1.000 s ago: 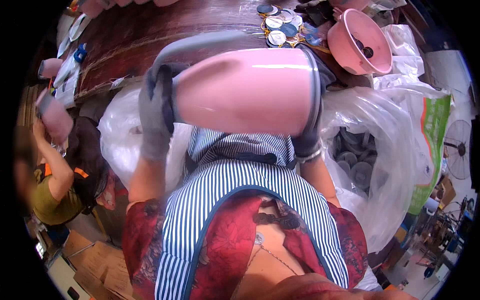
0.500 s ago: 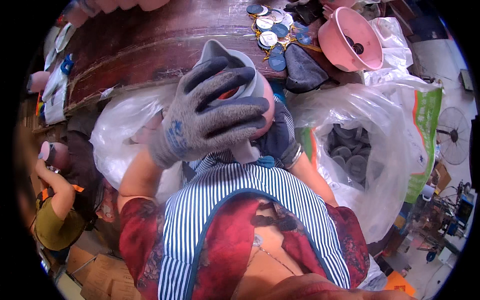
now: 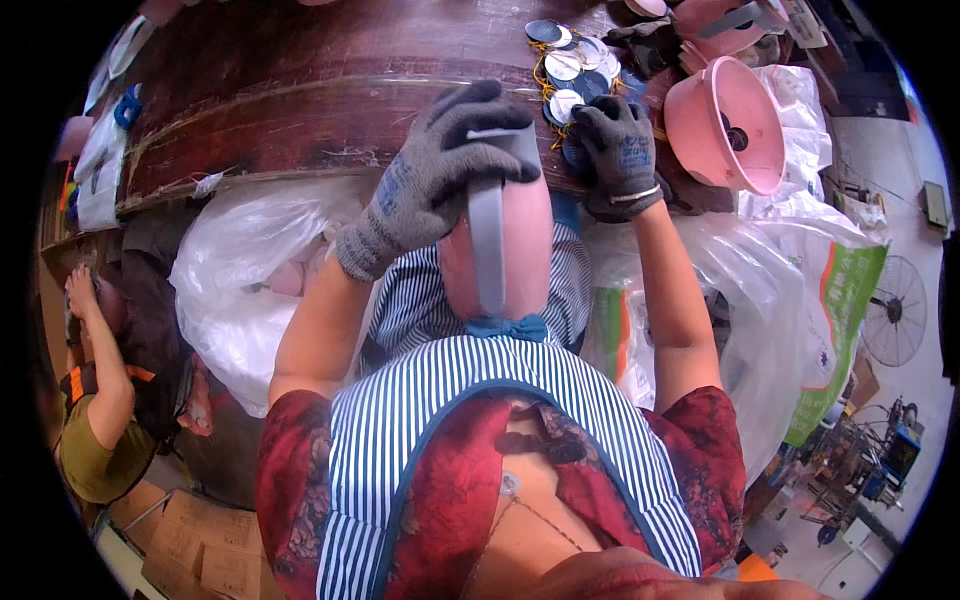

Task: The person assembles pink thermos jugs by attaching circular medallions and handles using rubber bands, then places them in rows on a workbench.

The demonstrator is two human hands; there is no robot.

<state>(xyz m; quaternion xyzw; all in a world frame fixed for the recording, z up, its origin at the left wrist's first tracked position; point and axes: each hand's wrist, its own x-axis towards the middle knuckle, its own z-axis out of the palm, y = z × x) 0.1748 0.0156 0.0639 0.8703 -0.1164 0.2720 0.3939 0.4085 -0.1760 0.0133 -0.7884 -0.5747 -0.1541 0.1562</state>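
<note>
In front of my apron stands a pink pitcher (image 3: 525, 250) with a long grey handle, upright and near my lap. My left hand (image 3: 425, 180), in a grey knit glove, is closed around the top of it, fingers over the grey rim and handle. My gloved right hand (image 3: 620, 150) is at the table, fingers bent down and pinching at the near side of a pile of round hang tags (image 3: 562, 66). The tags are blue and white with yellow strings. My fingertips partly cover the tag they touch.
A pink basin (image 3: 715, 120) tilts on its side right of my right hand. Clear plastic bags (image 3: 240, 290) flank my lap, the right one inside a green-and-white sack (image 3: 845, 320). At far left, another person's arm (image 3: 105, 370) reaches up. A fan (image 3: 895, 310) stands at right.
My right hand has left the pitcher and moved up and right to the tags. The pitcher has turned, so its handle now faces me; my left hand has shifted its hold on the top.
</note>
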